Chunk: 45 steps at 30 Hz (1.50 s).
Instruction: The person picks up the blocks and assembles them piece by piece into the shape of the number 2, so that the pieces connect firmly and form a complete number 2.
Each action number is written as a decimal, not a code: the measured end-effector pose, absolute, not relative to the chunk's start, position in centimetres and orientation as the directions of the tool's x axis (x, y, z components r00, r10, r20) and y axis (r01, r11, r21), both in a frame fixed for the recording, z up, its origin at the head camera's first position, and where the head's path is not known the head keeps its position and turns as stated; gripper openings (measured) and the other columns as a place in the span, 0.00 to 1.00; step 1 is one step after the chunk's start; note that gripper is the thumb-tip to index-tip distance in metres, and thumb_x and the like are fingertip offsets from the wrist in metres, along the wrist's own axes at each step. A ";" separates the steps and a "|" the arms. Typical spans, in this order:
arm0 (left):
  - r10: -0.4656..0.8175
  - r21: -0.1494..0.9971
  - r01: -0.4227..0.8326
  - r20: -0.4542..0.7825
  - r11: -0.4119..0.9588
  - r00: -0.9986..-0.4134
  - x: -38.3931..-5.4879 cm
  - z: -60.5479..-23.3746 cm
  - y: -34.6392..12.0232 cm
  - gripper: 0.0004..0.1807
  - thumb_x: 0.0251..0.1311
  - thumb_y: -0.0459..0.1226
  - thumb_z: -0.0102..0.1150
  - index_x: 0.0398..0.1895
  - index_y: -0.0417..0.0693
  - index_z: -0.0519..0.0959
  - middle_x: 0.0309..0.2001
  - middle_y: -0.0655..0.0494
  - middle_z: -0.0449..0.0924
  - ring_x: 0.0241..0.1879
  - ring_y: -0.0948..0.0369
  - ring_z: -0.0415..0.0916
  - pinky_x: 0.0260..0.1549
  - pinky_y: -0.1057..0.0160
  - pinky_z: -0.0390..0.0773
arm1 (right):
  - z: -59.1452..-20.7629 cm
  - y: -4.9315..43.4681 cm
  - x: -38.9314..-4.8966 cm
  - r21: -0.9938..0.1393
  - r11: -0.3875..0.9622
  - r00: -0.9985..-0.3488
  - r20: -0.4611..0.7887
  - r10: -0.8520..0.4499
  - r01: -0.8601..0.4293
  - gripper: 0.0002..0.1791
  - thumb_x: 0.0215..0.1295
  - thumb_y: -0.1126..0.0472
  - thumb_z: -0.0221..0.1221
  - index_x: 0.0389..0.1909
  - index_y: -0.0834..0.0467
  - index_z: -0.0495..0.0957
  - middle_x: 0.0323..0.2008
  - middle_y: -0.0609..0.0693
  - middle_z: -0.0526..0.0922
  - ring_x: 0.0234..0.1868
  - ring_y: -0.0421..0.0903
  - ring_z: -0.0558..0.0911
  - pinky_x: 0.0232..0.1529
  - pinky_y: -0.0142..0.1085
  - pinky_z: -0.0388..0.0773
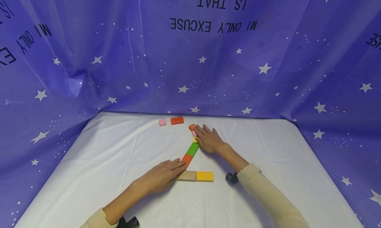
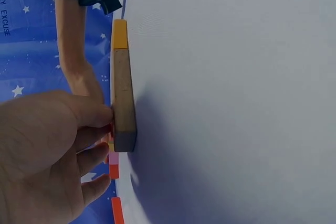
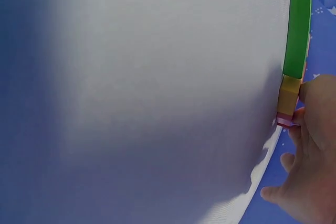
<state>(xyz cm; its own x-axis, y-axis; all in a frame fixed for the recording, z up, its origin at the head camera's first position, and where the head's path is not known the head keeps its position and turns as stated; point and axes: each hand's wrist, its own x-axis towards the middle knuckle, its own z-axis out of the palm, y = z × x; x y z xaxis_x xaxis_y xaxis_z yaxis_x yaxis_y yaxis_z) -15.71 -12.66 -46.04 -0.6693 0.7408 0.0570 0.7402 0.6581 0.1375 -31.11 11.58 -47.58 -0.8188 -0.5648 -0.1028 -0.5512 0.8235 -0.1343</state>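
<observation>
A slanting row of small blocks lies on the white cloth in the head view. From its near end it runs through an orange-red block [image 1: 187,160], a green block [image 1: 192,149], a small yellow block [image 1: 195,139] and a pink block [image 1: 194,133] to an orange block with a white mark [image 1: 191,127]. My left hand [image 1: 162,175] rests its fingertips at the orange-red block, fingers mostly straight. Beside them, a plain wooden block [image 2: 124,90] meets a yellow-orange block [image 1: 204,176] end to end. My right hand [image 1: 210,141], fingers spread, touches the row's far part, partly hiding the small blocks.
Farther back, a pink cube [image 1: 162,122] and a red block [image 1: 177,120] lie apart from the row. A purple star-printed curtain [image 1: 166,72] stands behind and beside the white tabletop [image 1: 143,135]. Black wrist fittings [image 1: 231,178] sit under the forearms.
</observation>
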 end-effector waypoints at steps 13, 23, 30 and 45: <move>0.605 0.445 0.623 0.203 0.644 -0.770 -20.9 -45.5 -13.6 0.22 0.69 0.34 0.58 0.65 0.41 0.74 0.63 0.48 0.76 0.65 0.51 0.70 0.64 0.49 0.68 | -47.6 11.7 -31.3 -0.084 0.804 -0.797 -0.106 -0.595 -0.589 0.31 0.82 0.48 0.35 0.80 0.56 0.48 0.79 0.50 0.49 0.78 0.56 0.48 0.73 0.59 0.45; 0.351 0.676 0.465 0.310 0.572 -0.883 -28.0 -45.8 -14.1 0.18 0.67 0.31 0.60 0.58 0.32 0.77 0.55 0.41 0.81 0.57 0.46 0.77 0.56 0.48 0.76 | -47.6 11.8 -31.3 -0.100 0.798 -0.793 -0.097 -0.602 -0.594 0.31 0.82 0.49 0.36 0.79 0.56 0.51 0.78 0.51 0.51 0.78 0.56 0.48 0.73 0.59 0.45; 0.218 0.766 0.327 0.246 0.553 -0.944 -31.7 -46.0 -14.3 0.19 0.67 0.32 0.60 0.59 0.33 0.77 0.55 0.39 0.80 0.54 0.43 0.78 0.53 0.47 0.78 | -47.5 11.7 -31.3 -0.078 0.793 -0.787 -0.093 -0.609 -0.604 0.31 0.82 0.48 0.35 0.79 0.55 0.50 0.78 0.51 0.51 0.78 0.55 0.47 0.73 0.58 0.45; 0.238 0.703 0.333 0.235 0.629 -0.943 -35.5 -46.9 -14.6 0.20 0.66 0.30 0.61 0.58 0.28 0.77 0.56 0.36 0.79 0.57 0.42 0.75 0.58 0.46 0.73 | -47.6 11.8 -31.4 -0.089 0.762 -0.759 -0.069 -0.648 -0.642 0.31 0.82 0.50 0.37 0.78 0.60 0.51 0.78 0.54 0.50 0.78 0.53 0.49 0.74 0.55 0.44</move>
